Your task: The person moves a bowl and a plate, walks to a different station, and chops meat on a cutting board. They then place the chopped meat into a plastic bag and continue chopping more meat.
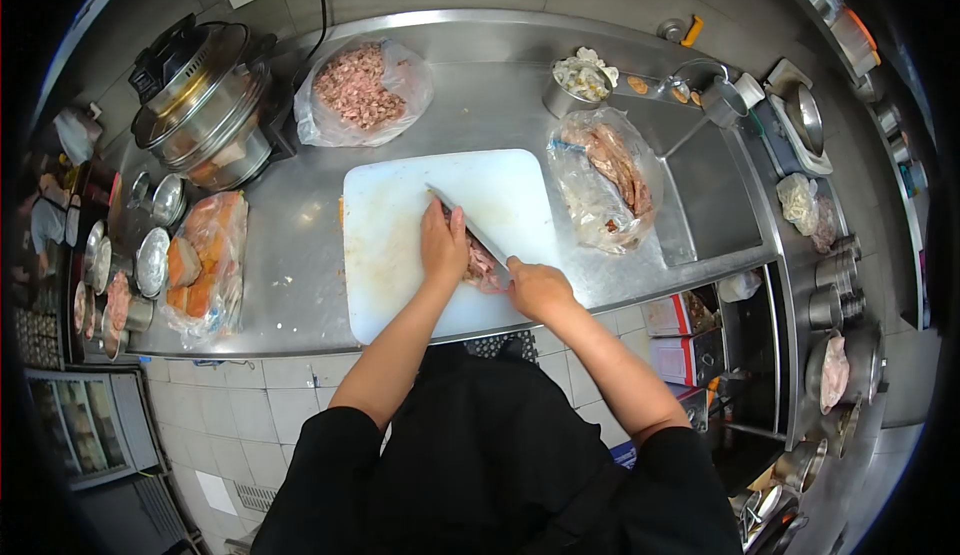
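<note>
A white cutting board (385, 205) lies on the steel counter in front of me. On its right half is a piece of raw meat (483, 267), partly covered by my hands and the blade. My right hand (540, 290) is wrapped round the handle of a knife (482, 235), whose blade slants away to the upper left across the meat. My left hand (443, 243) grips the meat from the left, its fingertips close to the blade. Right of the board, a clear plastic bag (575, 190) holds long strips of meat (618, 170).
Behind the board sits a bag of chopped meat (360, 90). A glass-bowled countertop oven (205, 115) and a bag with orange-coloured pieces (205, 285) stand left. A metal pot (568, 103) and the sink (715, 200) are right. The counter's front edge (300, 348) runs close to me.
</note>
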The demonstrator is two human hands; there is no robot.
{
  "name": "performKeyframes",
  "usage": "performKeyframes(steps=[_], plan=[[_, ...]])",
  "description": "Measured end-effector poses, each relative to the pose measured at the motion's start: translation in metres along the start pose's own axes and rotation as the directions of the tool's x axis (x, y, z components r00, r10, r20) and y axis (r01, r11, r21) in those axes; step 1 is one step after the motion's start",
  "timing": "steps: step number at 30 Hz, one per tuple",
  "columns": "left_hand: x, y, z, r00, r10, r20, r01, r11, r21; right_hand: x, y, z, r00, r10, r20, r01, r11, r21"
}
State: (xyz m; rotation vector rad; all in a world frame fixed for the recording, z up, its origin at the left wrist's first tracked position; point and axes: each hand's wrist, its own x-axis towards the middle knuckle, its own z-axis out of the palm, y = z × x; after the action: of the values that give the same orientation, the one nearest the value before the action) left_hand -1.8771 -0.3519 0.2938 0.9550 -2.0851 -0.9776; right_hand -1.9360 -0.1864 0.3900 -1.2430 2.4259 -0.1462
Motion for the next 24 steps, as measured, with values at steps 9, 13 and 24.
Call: performKeyframes(steps=[9,13,24], plan=[[-0.03,-0.002,-0.082,0.995,0.092,0.047,-0.101,0.968,0.232,0.018,0.037,-0.032,0.965,-0.253,0.071,0.26,0.96,-0.104],[-0.024,0.023,-0.094,0.809,0.441,0.389,-0.54,0.819,0.195,0.018,0.054,-0.029,0.985,-0.161,-0.06,0.164,0.986,0.043],[0.004,0.009,-0.053,0.624,0.537,0.568,-0.744,0.629,0.224,0.004,0.075,-0.011,0.993,0.05,-0.107,-0.021,0.966,0.257]])
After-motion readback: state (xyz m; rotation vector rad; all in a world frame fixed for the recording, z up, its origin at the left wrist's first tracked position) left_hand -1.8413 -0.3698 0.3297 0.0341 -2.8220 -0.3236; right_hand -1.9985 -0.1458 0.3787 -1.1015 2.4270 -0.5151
